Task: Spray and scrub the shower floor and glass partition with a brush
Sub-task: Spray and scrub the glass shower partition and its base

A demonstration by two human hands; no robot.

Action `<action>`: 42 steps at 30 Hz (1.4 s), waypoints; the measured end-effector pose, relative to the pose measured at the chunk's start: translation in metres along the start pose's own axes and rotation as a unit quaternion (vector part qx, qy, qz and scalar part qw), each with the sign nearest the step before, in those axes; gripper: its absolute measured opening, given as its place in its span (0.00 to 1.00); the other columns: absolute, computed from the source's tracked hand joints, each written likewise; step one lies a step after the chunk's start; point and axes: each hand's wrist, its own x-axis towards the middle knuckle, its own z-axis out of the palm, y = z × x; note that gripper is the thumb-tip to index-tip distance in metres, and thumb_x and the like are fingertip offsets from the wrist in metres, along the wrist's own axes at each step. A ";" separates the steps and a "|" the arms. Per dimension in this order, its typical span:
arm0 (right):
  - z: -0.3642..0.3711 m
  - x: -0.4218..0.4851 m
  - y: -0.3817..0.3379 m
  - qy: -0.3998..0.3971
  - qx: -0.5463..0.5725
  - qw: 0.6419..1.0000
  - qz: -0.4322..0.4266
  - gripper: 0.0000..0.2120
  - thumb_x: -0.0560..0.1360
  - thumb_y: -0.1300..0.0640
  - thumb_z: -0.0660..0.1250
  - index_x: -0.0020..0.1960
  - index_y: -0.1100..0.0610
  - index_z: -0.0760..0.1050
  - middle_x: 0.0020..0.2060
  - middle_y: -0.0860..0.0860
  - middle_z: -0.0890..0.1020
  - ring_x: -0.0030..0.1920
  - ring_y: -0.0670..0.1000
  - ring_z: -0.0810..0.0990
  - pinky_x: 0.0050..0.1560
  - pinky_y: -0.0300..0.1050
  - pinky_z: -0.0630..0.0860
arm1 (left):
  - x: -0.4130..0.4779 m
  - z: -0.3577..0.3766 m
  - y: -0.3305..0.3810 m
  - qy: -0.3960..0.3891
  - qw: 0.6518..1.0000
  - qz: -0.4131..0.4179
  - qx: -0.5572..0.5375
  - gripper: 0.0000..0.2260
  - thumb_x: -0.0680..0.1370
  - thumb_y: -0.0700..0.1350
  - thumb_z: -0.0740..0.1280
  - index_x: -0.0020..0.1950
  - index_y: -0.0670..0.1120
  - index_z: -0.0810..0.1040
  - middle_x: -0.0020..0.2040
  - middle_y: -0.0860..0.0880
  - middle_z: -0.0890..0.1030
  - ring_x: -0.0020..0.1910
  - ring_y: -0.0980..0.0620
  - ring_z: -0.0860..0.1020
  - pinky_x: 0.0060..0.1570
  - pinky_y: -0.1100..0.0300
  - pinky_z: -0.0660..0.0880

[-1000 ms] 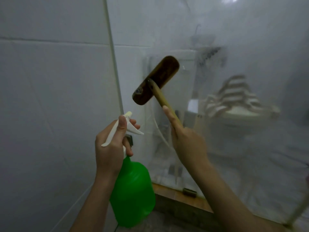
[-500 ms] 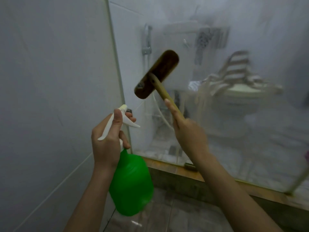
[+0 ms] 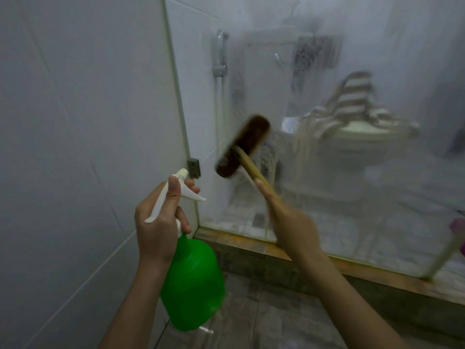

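My right hand (image 3: 293, 222) grips the wooden handle of a scrub brush (image 3: 241, 147), index finger stretched along it. The dark brush head lies against the lower left of the soapy glass partition (image 3: 352, 192) and is motion-blurred. My left hand (image 3: 161, 222) holds the white trigger head of a green spray bottle (image 3: 192, 285), thumb on top, bottle hanging beside the white wall. The grey shower floor (image 3: 264, 318) shows below.
A white tiled wall (image 3: 83, 147) stands at the left, meeting the glass at a metal bracket (image 3: 193, 167). A wood-topped curb (image 3: 276, 250) runs under the glass. Behind the glass are a toilet (image 3: 359, 139) with a striped cloth and a hand shower hose (image 3: 221, 71).
The brush has swept down the glass toward its lower part. My view has tilted down, showing more curb and floor. The spray bottle stays in my left hand.
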 end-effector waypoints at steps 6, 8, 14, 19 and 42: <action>-0.009 -0.024 0.031 0.034 0.018 0.999 0.004 0.43 0.75 0.61 0.70 0.77 0.42 0.47 0.24 0.46 0.64 0.18 0.41 0.55 0.15 0.33 0.51 | 0.001 0.011 0.008 -0.009 1.000 -0.009 0.000 0.13 0.83 0.53 0.60 0.45 0.55 0.83 0.42 0.55 0.87 0.20 0.54 0.71 0.23 0.65 0.69; -0.026 0.021 0.008 0.091 0.025 0.995 -0.013 0.34 0.80 0.59 0.62 0.78 0.42 0.48 0.25 0.47 0.66 0.19 0.43 0.58 0.18 0.36 0.53 | 0.001 0.016 0.012 -0.010 1.000 -0.006 0.000 0.13 0.83 0.53 0.60 0.46 0.55 0.83 0.42 0.57 0.87 0.20 0.54 0.70 0.22 0.65 0.69; -0.025 -0.029 0.048 0.121 0.114 0.983 0.074 0.33 0.81 0.58 0.60 0.77 0.38 0.46 0.23 0.43 0.62 0.19 0.43 0.59 0.20 0.32 0.54 | -0.002 0.025 0.020 -0.031 0.999 0.011 -0.017 0.14 0.83 0.54 0.59 0.47 0.53 0.83 0.43 0.54 0.87 0.20 0.52 0.71 0.22 0.64 0.69; -0.045 -0.041 0.058 0.156 0.144 0.973 0.088 0.33 0.81 0.58 0.59 0.76 0.38 0.46 0.22 0.44 0.64 0.19 0.44 0.60 0.19 0.34 0.56 | -0.005 0.040 0.027 -0.050 0.998 0.000 -0.033 0.13 0.80 0.55 0.60 0.45 0.55 0.84 0.43 0.52 0.87 0.19 0.51 0.70 0.22 0.63 0.68; -0.084 -0.026 0.092 0.282 0.191 0.930 0.140 0.26 0.83 0.55 0.54 0.78 0.44 0.51 0.24 0.49 0.68 0.21 0.46 0.65 0.21 0.39 0.65 | -0.024 0.099 0.055 -0.139 0.987 0.002 -0.079 0.13 0.81 0.56 0.60 0.48 0.56 0.83 0.44 0.50 0.87 0.19 0.50 0.70 0.22 0.63 0.69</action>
